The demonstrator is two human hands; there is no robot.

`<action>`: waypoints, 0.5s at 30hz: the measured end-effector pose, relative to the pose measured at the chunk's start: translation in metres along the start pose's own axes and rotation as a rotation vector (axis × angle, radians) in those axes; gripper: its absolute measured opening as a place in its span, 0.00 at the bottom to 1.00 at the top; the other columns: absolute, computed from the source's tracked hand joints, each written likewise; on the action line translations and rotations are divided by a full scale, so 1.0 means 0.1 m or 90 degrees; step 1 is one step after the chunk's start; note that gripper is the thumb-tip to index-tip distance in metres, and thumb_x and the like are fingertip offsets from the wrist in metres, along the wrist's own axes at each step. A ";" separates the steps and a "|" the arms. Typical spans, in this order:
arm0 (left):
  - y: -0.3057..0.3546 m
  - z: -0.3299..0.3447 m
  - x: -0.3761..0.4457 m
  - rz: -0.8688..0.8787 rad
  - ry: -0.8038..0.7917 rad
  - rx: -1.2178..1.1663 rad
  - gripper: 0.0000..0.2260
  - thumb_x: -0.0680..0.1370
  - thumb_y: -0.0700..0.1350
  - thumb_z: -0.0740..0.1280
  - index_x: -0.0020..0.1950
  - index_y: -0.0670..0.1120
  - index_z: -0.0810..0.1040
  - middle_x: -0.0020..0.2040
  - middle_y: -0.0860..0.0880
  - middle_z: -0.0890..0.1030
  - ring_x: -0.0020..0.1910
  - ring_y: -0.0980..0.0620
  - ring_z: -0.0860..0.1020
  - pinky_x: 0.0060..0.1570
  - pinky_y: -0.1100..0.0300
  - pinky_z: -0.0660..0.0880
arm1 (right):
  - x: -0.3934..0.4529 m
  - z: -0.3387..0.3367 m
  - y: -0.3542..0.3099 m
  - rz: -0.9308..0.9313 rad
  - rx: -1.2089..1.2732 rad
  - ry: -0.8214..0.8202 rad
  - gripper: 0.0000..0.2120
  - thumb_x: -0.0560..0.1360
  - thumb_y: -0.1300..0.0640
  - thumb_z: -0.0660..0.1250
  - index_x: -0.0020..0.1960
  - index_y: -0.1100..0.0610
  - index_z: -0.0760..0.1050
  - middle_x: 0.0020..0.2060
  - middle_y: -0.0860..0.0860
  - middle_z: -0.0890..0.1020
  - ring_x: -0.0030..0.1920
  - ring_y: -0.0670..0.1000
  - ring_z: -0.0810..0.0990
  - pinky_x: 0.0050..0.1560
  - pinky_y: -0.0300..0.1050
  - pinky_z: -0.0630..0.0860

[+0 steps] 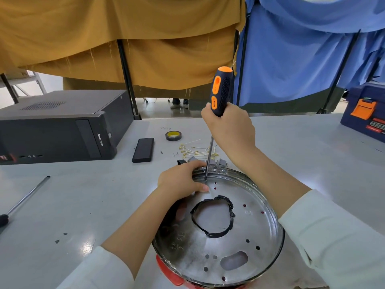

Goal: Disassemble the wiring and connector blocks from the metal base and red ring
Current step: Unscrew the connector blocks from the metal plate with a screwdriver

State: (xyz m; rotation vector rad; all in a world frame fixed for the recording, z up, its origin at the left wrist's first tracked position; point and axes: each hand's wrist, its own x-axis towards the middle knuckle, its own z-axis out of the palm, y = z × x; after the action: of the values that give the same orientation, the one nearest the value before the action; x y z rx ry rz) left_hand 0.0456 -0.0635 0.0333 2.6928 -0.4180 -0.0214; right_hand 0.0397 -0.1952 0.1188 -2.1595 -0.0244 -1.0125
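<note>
Looks pretty far along to me. The loose wires (193, 151) with brass ends and a few grey connector blocks (216, 162) already sit on the table at 12 o'clock of the metal base (250, 236), which lies in front of the person with the red ring (168, 274) peeking out at 7 o'clock. The right hand (231, 126) grips the screwdriver (220, 90) upright, its tip on a screw at the base's 11 o'clock. The left hand (181, 180) curls over the rim there, steadying it (thumb flat on the metal). Probably one of the last screws; black tape still rings the centre hole.
</note>
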 end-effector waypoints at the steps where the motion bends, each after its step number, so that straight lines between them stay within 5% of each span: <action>1: 0.00 0.00 0.00 0.001 0.003 -0.002 0.31 0.67 0.63 0.71 0.67 0.67 0.64 0.62 0.60 0.75 0.57 0.54 0.75 0.43 0.61 0.64 | 0.03 0.02 0.00 0.008 -0.018 0.008 0.18 0.74 0.44 0.60 0.29 0.50 0.65 0.23 0.45 0.71 0.28 0.45 0.70 0.28 0.40 0.62; 7: 0.01 -0.01 -0.02 0.004 0.012 -0.005 0.30 0.66 0.64 0.71 0.65 0.68 0.64 0.59 0.61 0.77 0.47 0.56 0.76 0.36 0.64 0.62 | 0.16 0.10 0.05 0.056 -0.082 0.044 0.17 0.73 0.44 0.60 0.29 0.49 0.64 0.24 0.44 0.69 0.27 0.43 0.67 0.27 0.39 0.59; 15: -0.03 0.04 0.01 0.017 0.018 -0.027 0.25 0.67 0.61 0.72 0.57 0.63 0.62 0.54 0.57 0.78 0.50 0.53 0.77 0.45 0.56 0.72 | 0.19 0.20 0.04 0.050 -0.090 0.062 0.18 0.72 0.43 0.58 0.27 0.49 0.63 0.22 0.44 0.68 0.25 0.44 0.67 0.27 0.39 0.57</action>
State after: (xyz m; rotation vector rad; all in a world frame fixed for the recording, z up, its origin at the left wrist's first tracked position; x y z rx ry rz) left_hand 0.0470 -0.0629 0.0283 2.6425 -0.4410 0.0151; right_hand 0.0674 -0.1907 0.1202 -2.2155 0.1809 -1.1019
